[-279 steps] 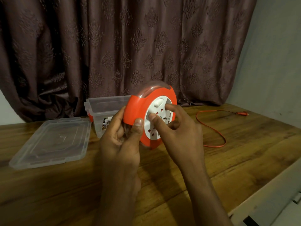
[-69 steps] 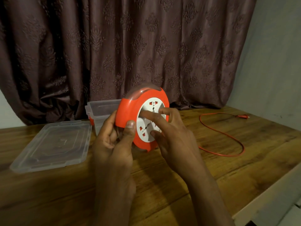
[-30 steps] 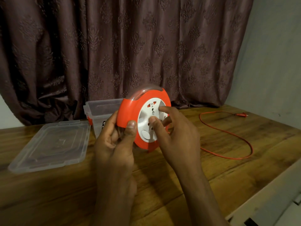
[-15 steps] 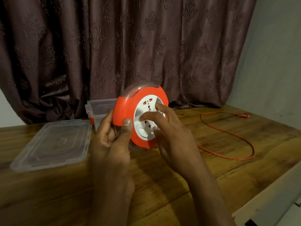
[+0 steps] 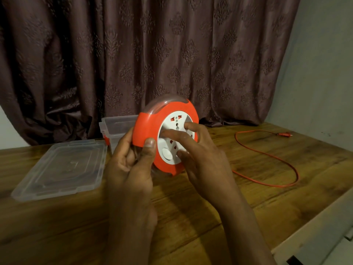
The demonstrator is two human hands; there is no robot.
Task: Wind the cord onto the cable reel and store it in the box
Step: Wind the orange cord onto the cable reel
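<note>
A brown patterned curtain (image 5: 152,54) hangs behind the wooden table (image 5: 191,217). On the table, left of the cable reel (image 5: 149,127), lies a clear lid (image 5: 61,169); the clear box (image 5: 116,125) stands just behind the reel. The orange-and-white reel is held on edge above the table. The left hand (image 5: 129,165) grips its orange rim, thumb on the front. The right hand (image 5: 200,155) has loosely bent fingers pressing the white socket face. The orange cord (image 5: 277,161) loops over the table to the reel's right, ending in its plug (image 5: 284,134).
</note>
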